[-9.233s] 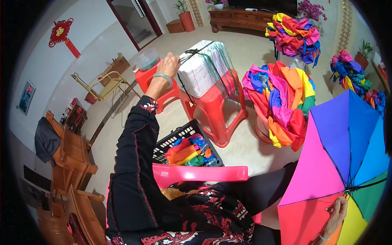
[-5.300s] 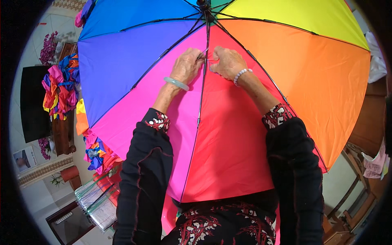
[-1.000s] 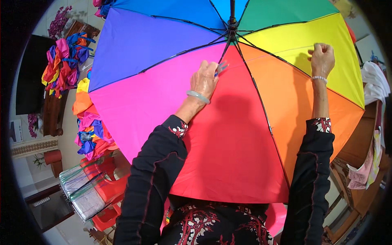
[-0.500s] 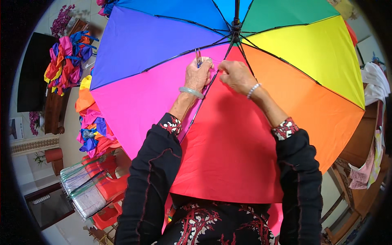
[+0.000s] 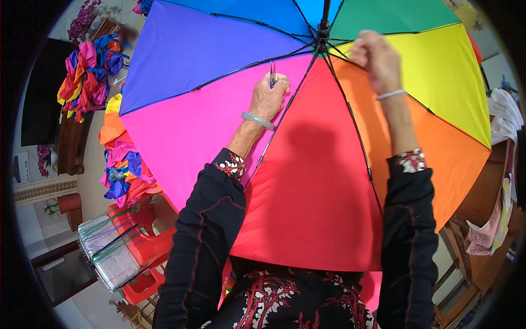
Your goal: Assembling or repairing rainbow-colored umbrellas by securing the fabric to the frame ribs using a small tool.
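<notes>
An open rainbow umbrella [image 5: 307, 181] spreads over my lap, its underside with black ribs and hub facing me. My left hand [image 5: 267, 98] is closed over the pink panel, beside the rib between pink and red. Small thread snips [image 5: 272, 81] stick up out of that hand, blades pointing away from me. A faint thread seems to run by the fingers toward the rib. My right hand [image 5: 378, 61] is lifted over the orange and yellow panels, right of the hub. Its fingers are pinched together and blurred; what they hold, if anything, is too small to make out.
Bundles of colourful folded cloth [image 5: 90, 74] lie at the left, with another heap [image 5: 129, 164] nearer. Red plastic stools [image 5: 139, 236] bear a silvery bundle [image 5: 109, 255]. Wooden furniture [image 5: 482, 219] with draped cloths [image 5: 503, 118] stands at the right.
My right hand has moved up and to the right, away from the rib and my left hand. The left hand stays by the rib with the snips. The umbrella has shifted slightly.
</notes>
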### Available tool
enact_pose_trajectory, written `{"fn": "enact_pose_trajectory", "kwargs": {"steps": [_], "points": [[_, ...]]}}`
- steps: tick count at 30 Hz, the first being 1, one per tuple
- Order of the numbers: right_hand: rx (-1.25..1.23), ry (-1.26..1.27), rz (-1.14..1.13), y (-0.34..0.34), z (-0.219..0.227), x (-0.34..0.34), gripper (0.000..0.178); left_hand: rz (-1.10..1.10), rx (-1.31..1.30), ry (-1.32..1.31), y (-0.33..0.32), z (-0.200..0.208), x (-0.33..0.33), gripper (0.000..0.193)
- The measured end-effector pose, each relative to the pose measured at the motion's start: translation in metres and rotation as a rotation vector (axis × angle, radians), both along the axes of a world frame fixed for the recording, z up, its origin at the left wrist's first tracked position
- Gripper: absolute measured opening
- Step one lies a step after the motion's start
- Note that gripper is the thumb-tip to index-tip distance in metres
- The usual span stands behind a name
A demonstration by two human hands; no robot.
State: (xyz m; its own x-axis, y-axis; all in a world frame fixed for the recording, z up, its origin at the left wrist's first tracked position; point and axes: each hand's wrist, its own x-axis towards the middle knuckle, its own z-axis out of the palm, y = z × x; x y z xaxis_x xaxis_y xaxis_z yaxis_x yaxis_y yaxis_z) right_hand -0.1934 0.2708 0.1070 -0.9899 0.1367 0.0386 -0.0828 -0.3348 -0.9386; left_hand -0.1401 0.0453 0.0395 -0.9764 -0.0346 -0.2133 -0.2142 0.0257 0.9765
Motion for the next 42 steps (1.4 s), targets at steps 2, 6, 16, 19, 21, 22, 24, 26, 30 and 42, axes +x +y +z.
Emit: {"fn": "enact_pose_trajectory", "kwargs": {"steps": [2,6,16,19,21,22,24,26,30,42], "points": [[-0.006,0.072,-0.025,0.024,0.009,-0.006,0.018,-0.035,-0.077,0.034,-0.007,-0.003,-0.001,0.016],[0.145,-0.036,-0.022,0.049,0.015,0.004,0.022,-0.139,-0.254,0.079,-0.013,-0.004,-0.005,0.018],[0.282,-0.129,0.057,0.071,0.039,0.040,0.024,-0.256,-0.799,0.587,-0.003,-0.011,-0.004,0.013],[0.292,-0.106,0.073,0.081,0.047,0.046,0.024,-0.250,-0.771,0.570,-0.002,-0.014,-0.004,0.012],[0.255,-0.053,0.063,0.097,0.050,0.047,0.023,-0.243,-0.761,0.555,-0.004,-0.015,-0.003,0.011],[0.254,-0.055,0.069,0.106,0.054,0.046,0.023,-0.260,-0.737,0.540,-0.005,-0.015,-0.004,0.012],[0.226,-0.021,-0.042,0.120,0.071,0.046,0.022,-0.296,-0.679,0.513,-0.003,-0.012,-0.007,0.013],[0.213,-0.005,-0.093,0.122,0.072,0.043,0.022,-0.313,-0.690,0.445,-0.007,-0.008,-0.008,0.014],[0.668,-0.121,0.144,0.088,0.047,0.044,0.018,-0.396,-0.793,0.260,-0.025,0.016,-0.012,0.017],[1.254,0.319,0.394,-0.068,-0.070,0.037,0.016,-0.526,-1.289,0.220,-0.019,0.040,0.008,0.016]]}}
